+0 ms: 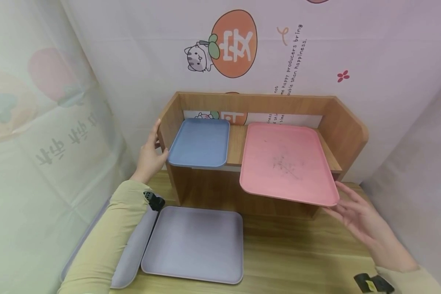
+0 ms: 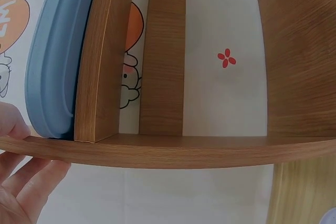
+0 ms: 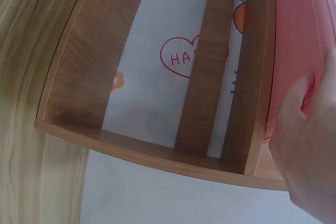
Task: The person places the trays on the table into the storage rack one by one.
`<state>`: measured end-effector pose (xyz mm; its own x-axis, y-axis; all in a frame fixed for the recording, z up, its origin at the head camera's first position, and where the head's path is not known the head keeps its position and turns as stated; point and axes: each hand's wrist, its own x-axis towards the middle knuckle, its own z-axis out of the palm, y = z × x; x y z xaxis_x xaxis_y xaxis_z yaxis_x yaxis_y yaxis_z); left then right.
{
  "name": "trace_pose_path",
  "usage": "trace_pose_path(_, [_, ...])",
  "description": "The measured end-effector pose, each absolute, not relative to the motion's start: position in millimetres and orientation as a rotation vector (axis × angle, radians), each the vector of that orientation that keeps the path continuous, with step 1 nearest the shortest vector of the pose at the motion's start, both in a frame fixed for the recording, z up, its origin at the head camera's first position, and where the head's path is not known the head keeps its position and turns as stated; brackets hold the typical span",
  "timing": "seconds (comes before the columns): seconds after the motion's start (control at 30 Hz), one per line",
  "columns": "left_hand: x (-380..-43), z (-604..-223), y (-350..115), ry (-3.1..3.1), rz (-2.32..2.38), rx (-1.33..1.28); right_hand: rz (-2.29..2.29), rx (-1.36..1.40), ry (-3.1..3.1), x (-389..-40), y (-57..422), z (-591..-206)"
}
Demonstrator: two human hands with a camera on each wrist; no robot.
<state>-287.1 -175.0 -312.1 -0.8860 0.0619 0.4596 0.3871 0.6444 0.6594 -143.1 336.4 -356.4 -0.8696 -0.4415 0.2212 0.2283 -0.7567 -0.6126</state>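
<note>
My left hand (image 1: pixel 149 157) grips the left side panel of a wooden shelf (image 1: pixel 257 102); in the left wrist view its thumb is on one side of the panel edge and its fingers on the other. Close by, a blue tray (image 1: pixel 201 143) lies on the upper board at the left. A larger pink tray (image 1: pixel 286 163) sits at the right of that board, its front part jutting well past the board's edge. My right hand (image 1: pixel 360 216) holds the pink tray at its front right corner. Some of its fingertips are hidden by the tray.
On the wooden table (image 1: pixel 279 253), in front of the shelf, lies a grey-lavender tray (image 1: pixel 194 245). Another grey tray (image 1: pixel 130 253) is partly behind the left sleeve. Printed white cloth (image 1: pixel 139 53) hangs behind and at the sides.
</note>
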Motion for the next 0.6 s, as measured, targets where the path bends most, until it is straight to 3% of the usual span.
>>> trace_pose_path(0.6, [-287.4,-312.7,-177.4,-2.458,-1.127,-0.373,-2.658,-0.439,0.649,-151.3,343.0,-360.0])
